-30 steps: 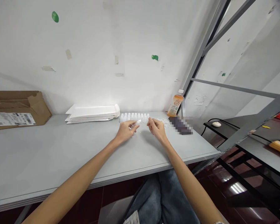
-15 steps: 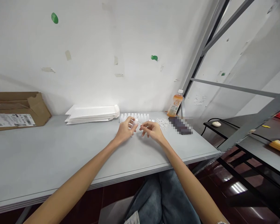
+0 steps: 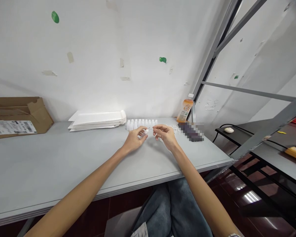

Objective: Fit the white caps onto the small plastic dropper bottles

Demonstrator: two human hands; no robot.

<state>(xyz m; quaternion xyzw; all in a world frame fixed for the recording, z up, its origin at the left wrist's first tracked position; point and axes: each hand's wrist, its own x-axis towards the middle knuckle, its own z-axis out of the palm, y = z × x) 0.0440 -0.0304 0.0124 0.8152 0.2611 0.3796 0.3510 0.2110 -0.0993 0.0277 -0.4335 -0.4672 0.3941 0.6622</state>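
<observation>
My left hand (image 3: 134, 139) is curled round a small white plastic bottle (image 3: 144, 132), its tip pointing right. My right hand (image 3: 165, 135) is pinched just right of that tip, on something too small to name. Both hover low over the grey table (image 3: 64, 158). Directly behind them stands a row of several small white bottles (image 3: 141, 123). A heap of small white caps (image 3: 175, 129) lies right of my right hand.
A stack of white envelopes (image 3: 97, 119) lies at the back centre and a cardboard box (image 3: 17, 115) at the far left. An orange drink bottle (image 3: 185, 109) stands by the grey metal frame (image 3: 212, 56). A dark side desk (image 3: 261, 144) is to the right.
My right hand went left to meet the bottle in my left hand, then drew slightly back right. My left hand tilted the bottle and stayed in place.
</observation>
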